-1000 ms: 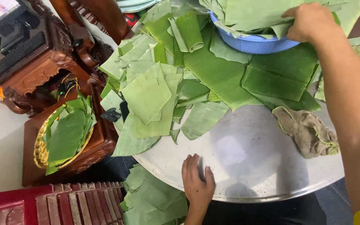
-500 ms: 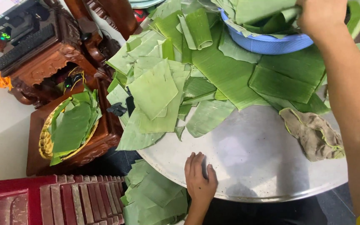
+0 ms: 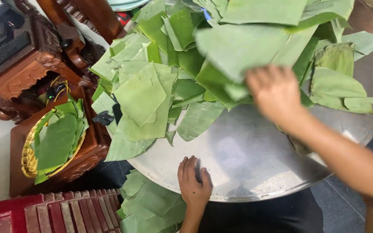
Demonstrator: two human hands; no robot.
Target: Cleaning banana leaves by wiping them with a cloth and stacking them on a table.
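Right hand [image 3: 277, 92] grips banana leaves [image 3: 247, 47]; left hand [image 3: 194, 183] steadies tray [image 3: 255, 164].

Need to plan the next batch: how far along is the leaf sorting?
Done: cut leaf pieces lie heaped on the round metal tray, more line a basket. In hand: the right hand pulls a large leaf; the left hand rests on the rim. Left: the uncut pile behind.

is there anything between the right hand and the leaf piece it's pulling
Nothing visible: the right hand, blurred, is already on the big leaf piece, over the round metal tray. The left hand rests at the tray's near rim.
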